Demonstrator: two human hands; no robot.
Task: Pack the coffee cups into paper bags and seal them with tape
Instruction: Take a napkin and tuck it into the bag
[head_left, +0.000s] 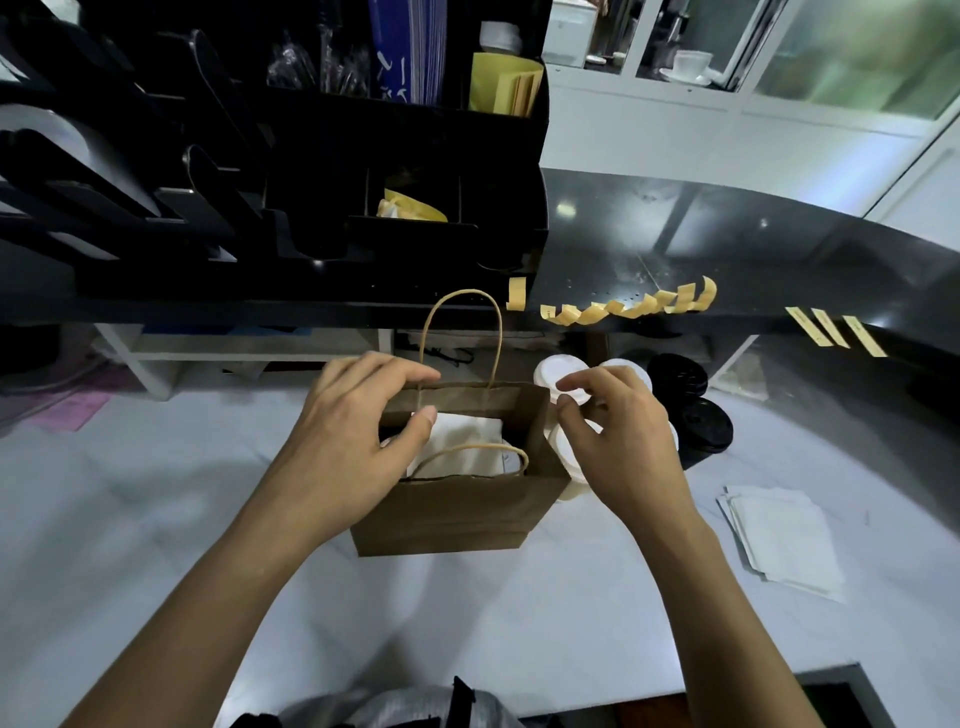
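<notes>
The left hand (358, 431) grips the far left rim of an upright brown paper bag with twisted paper handles (457, 509), fingers curled over the back edge and thumb pressing down inside the opening. Just under that thumb a white folded paper napkin (467, 441) lies inside the bag; whether a cup sits beneath it cannot be told. The right hand (623, 436) hovers just right of the bag with its fingers loosely curled, holding nothing, above a cluster of white-lidded paper coffee cups (563, 379). Beyond this hand stand black-lidded cups (696, 410). Farther out, short yellow tape strips (623, 306) hang along the edge of the glossy black counter (727, 249). To the right of the right forearm lies a stack of white napkins (779, 535).
</notes>
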